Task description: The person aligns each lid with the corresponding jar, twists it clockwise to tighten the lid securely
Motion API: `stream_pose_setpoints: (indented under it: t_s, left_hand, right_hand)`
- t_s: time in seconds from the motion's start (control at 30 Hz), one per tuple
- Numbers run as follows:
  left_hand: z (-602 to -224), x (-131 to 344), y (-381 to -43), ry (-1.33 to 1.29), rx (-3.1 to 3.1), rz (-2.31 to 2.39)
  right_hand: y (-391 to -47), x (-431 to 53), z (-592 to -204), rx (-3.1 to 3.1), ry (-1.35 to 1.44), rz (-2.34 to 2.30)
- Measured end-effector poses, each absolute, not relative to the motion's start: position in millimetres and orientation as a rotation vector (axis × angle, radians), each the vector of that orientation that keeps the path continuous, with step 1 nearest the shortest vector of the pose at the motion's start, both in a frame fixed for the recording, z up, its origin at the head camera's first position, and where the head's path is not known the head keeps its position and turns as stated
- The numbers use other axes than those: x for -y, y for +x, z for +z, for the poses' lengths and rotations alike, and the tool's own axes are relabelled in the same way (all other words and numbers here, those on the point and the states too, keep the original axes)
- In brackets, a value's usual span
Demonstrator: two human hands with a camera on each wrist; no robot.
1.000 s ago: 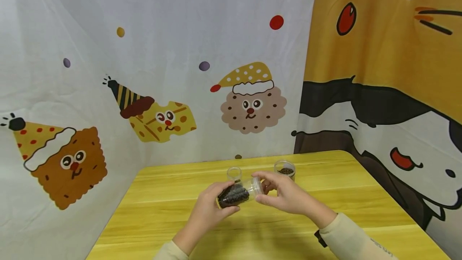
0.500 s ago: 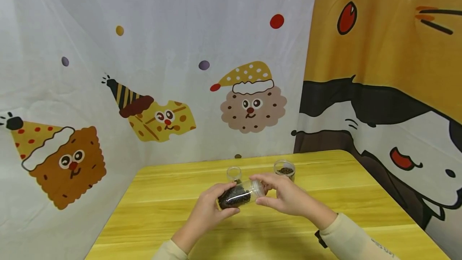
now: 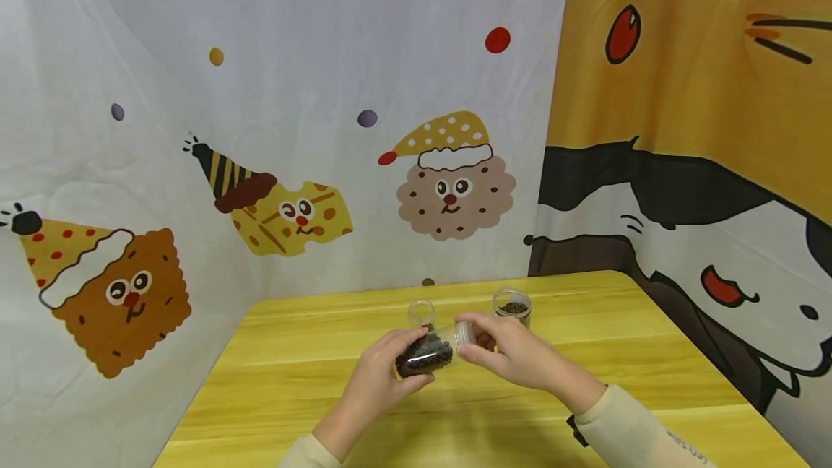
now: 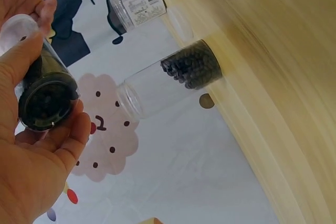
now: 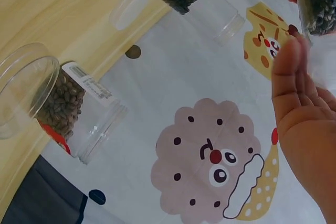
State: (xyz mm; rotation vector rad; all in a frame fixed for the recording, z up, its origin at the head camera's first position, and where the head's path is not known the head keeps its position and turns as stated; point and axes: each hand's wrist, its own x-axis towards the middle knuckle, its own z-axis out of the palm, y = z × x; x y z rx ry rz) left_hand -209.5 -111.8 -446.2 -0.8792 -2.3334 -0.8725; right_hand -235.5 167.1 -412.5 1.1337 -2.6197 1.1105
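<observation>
My left hand (image 3: 377, 374) grips a clear jar (image 3: 425, 354) around its lower end, which holds dark, bean-like pieces. The jar lies tilted above the table, its capped end up and to the right. Around the translucent lid (image 3: 464, 336) curl the thumb and fingers of my right hand (image 3: 520, 352). In the left wrist view the round base of the jar (image 4: 47, 100) shows between my left thumb and fingers. Only part of the lid (image 5: 323, 61) appears in the right wrist view, partly behind my right hand (image 5: 304, 114).
Behind my hands stands an uncapped clear jar (image 4: 191, 66) of dark beans, a loose lid (image 5: 130, 10) beside it. Farther right is a wider, labelled jar (image 3: 513, 307) of brown beans, with a large clear lid (image 5: 23, 90) close by. A printed curtain (image 3: 312, 35) hangs behind the yellow wooden table (image 3: 292, 352).
The jar has shifted slightly right, and the dark pieces have settled a little differently inside it. My right thumb and fingers have moved slightly around the lid. The two standing jars stay put.
</observation>
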Motion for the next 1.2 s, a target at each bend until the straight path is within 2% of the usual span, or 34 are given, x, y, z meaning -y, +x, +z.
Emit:
stream_pose_setpoints:
  t_s: [0.33, 0.97, 1.2]
  left_hand:
    - [-446.7, 115.5, -209.2, -0.838, 2.417, -0.941]
    - [-445.7, 112.4, -208.3, -0.873, 2.389, -0.865]
    - [-446.4, 115.9, -208.9, -0.861, 2.516, -1.053]
  right_hand:
    - [-238.3, -174.3, -413.2, 2.435, 1.325, 1.033]
    - [-236.5, -173.2, -410.0, 2.583, 1.287, 1.076]
    - [-235.8, -175.7, -410.2, 2.507, 1.239, 1.034]
